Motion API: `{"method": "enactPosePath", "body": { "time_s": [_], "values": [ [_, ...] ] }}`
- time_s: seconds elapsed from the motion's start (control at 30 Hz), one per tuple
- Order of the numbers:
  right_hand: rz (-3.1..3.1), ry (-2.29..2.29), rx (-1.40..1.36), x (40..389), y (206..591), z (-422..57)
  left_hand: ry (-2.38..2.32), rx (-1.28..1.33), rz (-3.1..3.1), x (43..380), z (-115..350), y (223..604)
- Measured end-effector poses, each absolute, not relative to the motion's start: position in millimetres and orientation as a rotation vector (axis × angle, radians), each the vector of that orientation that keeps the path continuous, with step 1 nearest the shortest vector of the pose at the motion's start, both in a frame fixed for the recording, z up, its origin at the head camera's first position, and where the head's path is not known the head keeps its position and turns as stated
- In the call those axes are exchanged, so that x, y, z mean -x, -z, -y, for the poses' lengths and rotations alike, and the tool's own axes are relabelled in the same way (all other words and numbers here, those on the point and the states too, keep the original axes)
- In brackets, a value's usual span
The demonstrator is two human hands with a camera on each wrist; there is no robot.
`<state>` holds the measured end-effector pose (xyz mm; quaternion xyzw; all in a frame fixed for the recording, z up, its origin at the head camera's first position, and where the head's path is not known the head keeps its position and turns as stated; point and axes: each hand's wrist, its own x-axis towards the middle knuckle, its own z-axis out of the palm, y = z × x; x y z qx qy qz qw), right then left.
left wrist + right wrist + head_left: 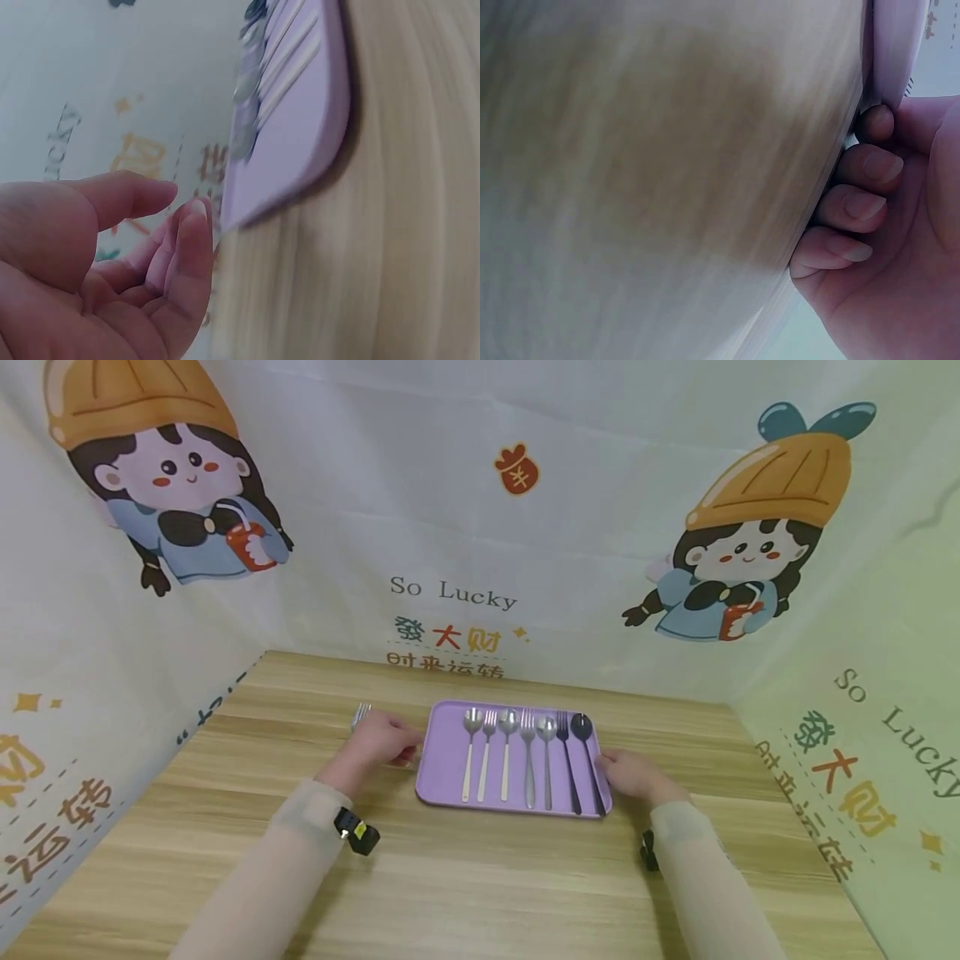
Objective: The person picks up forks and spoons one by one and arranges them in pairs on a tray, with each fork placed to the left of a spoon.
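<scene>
A purple tray (441, 764) lies on the wooden table, with spoons and forks side by side across it. Silver spoons (508, 720) and forks (528, 731) with pale or metal handles fill the middle; a black fork (568, 768) and a black spoon (582, 727) are at the right. My right hand (636, 774) pinches the tray's right edge; in the right wrist view its fingers curl at the rim (896, 49). Beside the tray's left edge is my left hand (380, 742), its fingers loosely bent with nothing between thumb and fingertips in the left wrist view.
Another silver fork (362, 713) lies on the table (480, 885) behind my left hand, partly hidden by it. A printed cloth (450, 510) with cartoon figures hangs along the table's back and both sides.
</scene>
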<state>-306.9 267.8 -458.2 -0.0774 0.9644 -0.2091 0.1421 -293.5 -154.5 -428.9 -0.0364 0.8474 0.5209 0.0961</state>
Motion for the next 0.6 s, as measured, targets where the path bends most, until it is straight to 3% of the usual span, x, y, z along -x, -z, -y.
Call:
{"method": "enactPosePath", "body": {
  "time_s": [0.33, 0.6],
  "values": [
    [-2.779, 0.611, 0.231, 305, 456, -268, -1.454, 0.154, -2.574, 287, 216, 417],
    [-2.791, 0.597, 0.206, 308, 458, -268, -0.937, 0.217, -2.73, 282, 246, 429]
  ]
}}
